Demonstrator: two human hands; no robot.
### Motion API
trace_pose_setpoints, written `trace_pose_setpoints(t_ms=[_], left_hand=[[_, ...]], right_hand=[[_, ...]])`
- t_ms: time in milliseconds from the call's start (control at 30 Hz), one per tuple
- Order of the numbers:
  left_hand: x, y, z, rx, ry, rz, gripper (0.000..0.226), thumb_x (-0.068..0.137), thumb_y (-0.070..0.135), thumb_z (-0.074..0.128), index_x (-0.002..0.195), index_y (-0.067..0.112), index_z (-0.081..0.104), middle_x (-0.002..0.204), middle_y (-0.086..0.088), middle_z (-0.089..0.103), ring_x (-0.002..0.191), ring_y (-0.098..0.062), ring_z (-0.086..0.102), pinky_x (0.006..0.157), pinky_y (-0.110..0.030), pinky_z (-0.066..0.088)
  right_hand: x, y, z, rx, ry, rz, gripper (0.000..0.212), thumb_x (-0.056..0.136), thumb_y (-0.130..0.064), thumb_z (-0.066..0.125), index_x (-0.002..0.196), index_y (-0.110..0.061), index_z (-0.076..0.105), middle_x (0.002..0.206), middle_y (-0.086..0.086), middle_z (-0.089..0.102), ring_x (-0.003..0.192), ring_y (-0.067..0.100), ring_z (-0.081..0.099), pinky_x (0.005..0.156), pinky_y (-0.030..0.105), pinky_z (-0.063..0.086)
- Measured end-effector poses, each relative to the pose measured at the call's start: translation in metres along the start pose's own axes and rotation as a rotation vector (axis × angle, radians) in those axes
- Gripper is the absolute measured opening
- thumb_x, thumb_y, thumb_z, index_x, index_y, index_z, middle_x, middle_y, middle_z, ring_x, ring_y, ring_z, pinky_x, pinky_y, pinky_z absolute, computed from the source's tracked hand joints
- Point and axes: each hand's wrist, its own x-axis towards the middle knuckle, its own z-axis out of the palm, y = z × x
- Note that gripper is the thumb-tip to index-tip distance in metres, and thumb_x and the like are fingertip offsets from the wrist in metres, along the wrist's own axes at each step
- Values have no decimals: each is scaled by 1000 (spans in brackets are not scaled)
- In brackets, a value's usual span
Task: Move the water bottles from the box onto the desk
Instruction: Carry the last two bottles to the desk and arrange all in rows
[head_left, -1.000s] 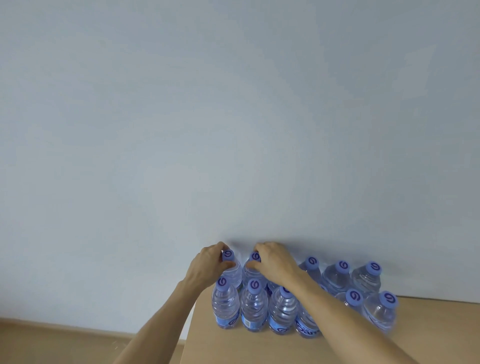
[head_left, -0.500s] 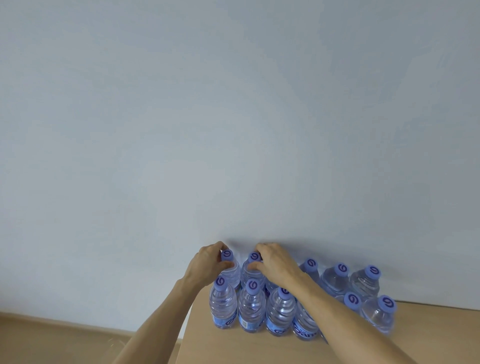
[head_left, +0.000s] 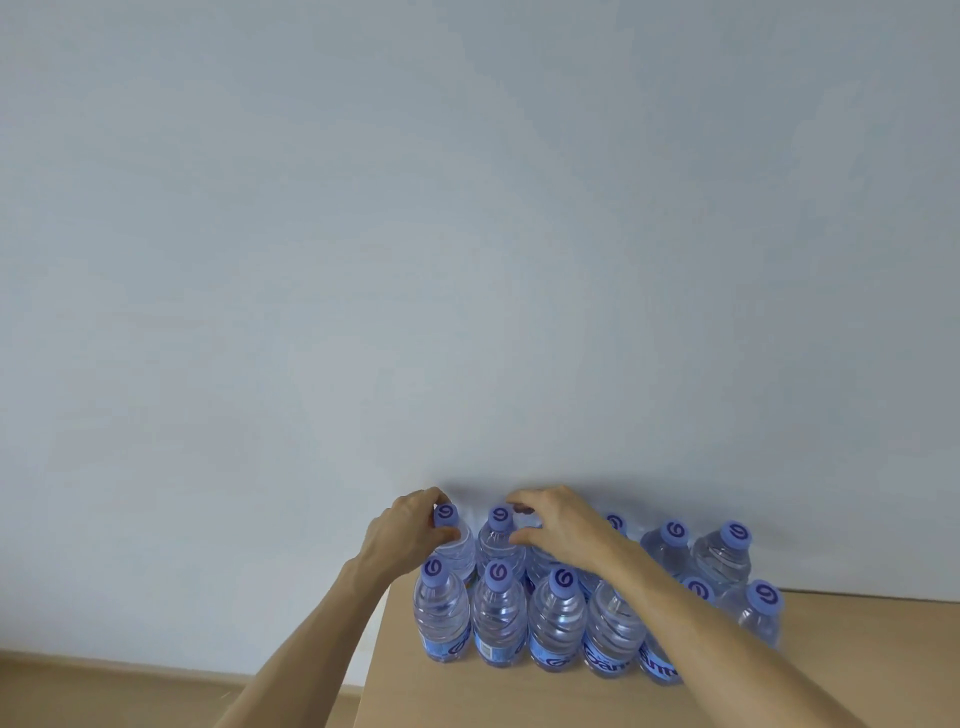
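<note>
Left hand (head_left: 402, 538) pinches a back-row bottle (head_left: 451, 540) at ten o'clock; right hand (head_left: 563, 527) hovers open over its neighbour (head_left: 500, 540). Set both upright on the desk (head_left: 519, 696), then release.

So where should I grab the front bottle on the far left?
Probably its ribbed body, coming from the open left side. It stands upright at the desk corner with a neighbour tight against its right; the cap gives less to hold.

Plain pale blue-grey painted wall (head_left: 467, 234) across most of view; light wooden desk top (head_left: 519, 701) butted against it; tan wood-tone floor (head_left: 104, 691) lower left.
</note>
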Motion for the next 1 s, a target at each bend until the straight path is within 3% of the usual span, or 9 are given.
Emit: trace_pose_setpoints(t_ms=[133,233,300,400,567,767,900,1000], left_hand=[[0,13,2,165,163,197,48,79,45,71,120,24,55,120,8,53,104,-20,51,81,-27,43],[2,34,10,168,248,382,44,78,44,75,114,21,62,114,6,60,99,-21,52,85,-30,46],[4,55,14,168,223,464,43,81,47,70,115,22,62,108,6,63,99,-19,52,87,-26,44],[8,86,22,237,106,476,47,86,52,61,120,20,59,108,5,65,105,-17,52,84,-23,36],[15,121,36,380,0,361,44,86,56,57,96,13,54,100,-3,63,94,-24,60,68,-30,37],[20,120,39,256,-74,426,22,89,29,61,97,12,49,101,-3,57,85,-24,51,66,-29,35],[26,108,34,213,-97,607,27,88,15,61,115,19,59,115,5,62,106,-17,54,77,-30,44],[24,109,36,259,-9,575,35,87,32,64,119,18,58,116,5,64,111,-18,54,87,-27,40]], right_hand=[[-22,21,-24,0,-11,20,56,84,-33,73,135,-18,54,133,-4,60,119,8,55,97,17,41],[-37,37,-35,-44,-1,42,56,85,-34,73,135,-18,54,131,-5,59,119,8,55,97,20,43],[-45,47,-40,-100,5,59,52,86,-31,71,133,-18,55,127,-3,61,116,12,57,94,22,45],[-53,56,-46,-204,11,60,47,89,-25,67,134,-17,56,128,-2,60,116,16,55,96,26,44],[-58,67,-47,-267,15,65,46,90,-14,64,135,-18,55,132,0,59,120,19,54,99,31,43],[-54,68,-45,-268,20,88,41,90,-13,64,130,-14,58,129,2,59,118,20,53,95,29,43],[-52,70,-45,-250,14,100,42,89,-16,67,130,-16,58,129,0,60,117,18,54,94,28,44],[-53,71,-45,-237,23,101,42,88,-17,69,128,-17,59,127,0,60,114,18,56,93,28,45]])
